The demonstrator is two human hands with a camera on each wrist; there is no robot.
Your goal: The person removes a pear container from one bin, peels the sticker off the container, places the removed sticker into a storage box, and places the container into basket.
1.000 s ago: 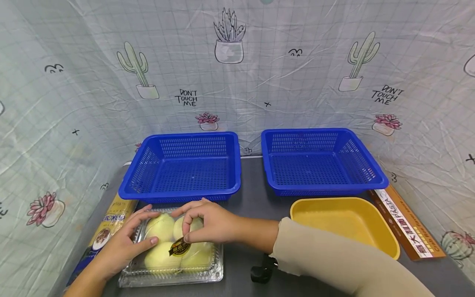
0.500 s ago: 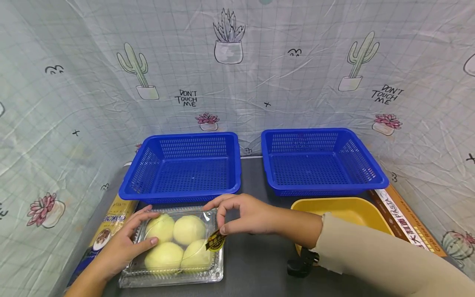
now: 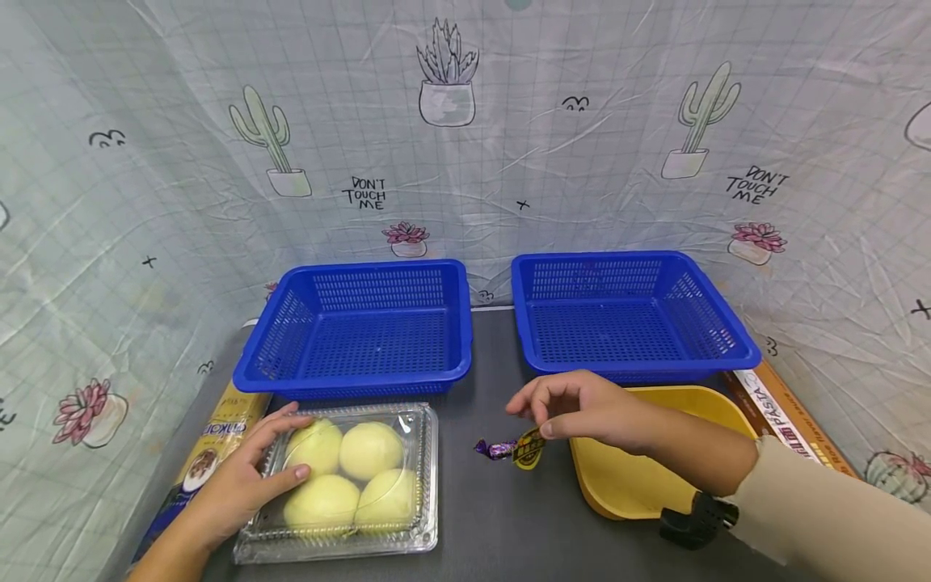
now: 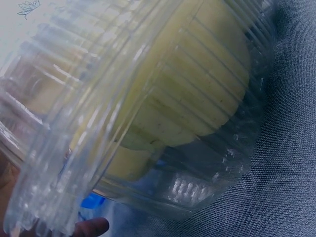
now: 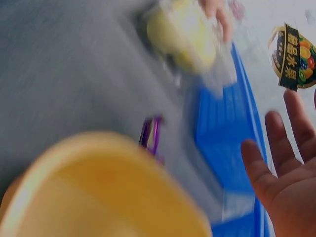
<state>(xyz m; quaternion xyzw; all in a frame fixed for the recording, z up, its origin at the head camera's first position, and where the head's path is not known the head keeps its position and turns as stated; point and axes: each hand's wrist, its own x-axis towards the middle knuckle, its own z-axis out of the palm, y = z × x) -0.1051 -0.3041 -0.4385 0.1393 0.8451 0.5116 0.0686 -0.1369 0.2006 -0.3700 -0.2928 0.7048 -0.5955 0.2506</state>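
My left hand (image 3: 250,477) lies spread over the left side of a clear plastic clamshell box (image 3: 425,529), thumb on the lid. Several pale yellow-green round fruits (image 3: 371,450) show through the lid. In the left wrist view the box's ribbed wall (image 4: 207,89) fills most of the frame. My right hand (image 3: 585,408) pinches a black and gold fruit sticker (image 3: 528,453) between thumb and finger, above the table left of the yellow bin. The right wrist view shows the sticker's printed face (image 5: 297,59) with fruit pictures. A purple-wrapped candy (image 3: 500,449) lies on the table beside it.
Two blue mesh baskets, left (image 3: 352,380) and right (image 3: 640,368), stand at the back. A yellow plastic bin (image 3: 633,493) sits under my right forearm. A pasta pack (image 3: 211,449) lies at far left and a pasta box (image 3: 789,420) at far right. Printed cloth hangs behind.
My right hand has moved right, from over the box to beside the yellow bin, carrying the sticker off the lid. The purple candy has come into view. My left hand stays on the box.
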